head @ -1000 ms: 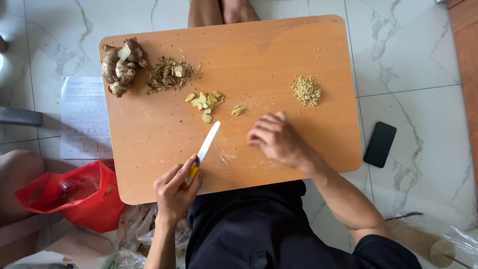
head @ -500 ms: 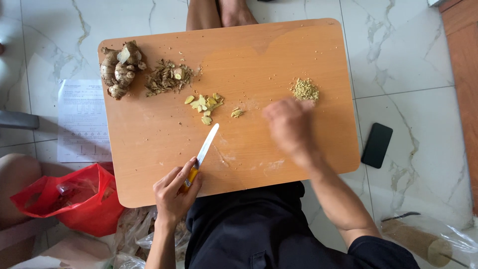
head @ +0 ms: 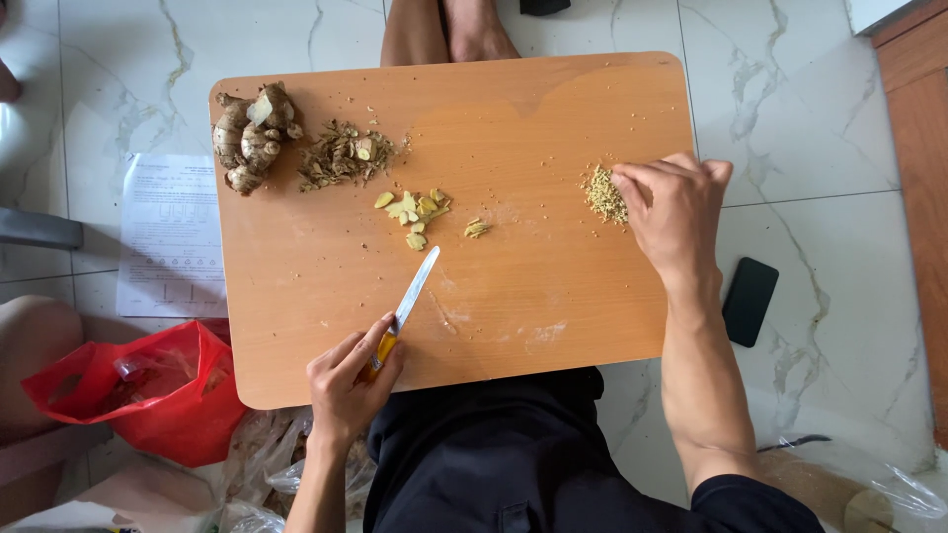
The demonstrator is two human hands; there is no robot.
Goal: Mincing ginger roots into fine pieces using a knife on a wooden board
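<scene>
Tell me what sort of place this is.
Probably a home floor used for food prep: a low wooden board on marble tiles, ginger root on it, a knife in the left hand.

One knife [head: 416,289] is lying on the worktop [head: 553,109], three ginger heaps are sitting at twelve o'clock, one ginger root cluster [head: 250,136] at ten, one minced pile [head: 603,194] at two.
</scene>
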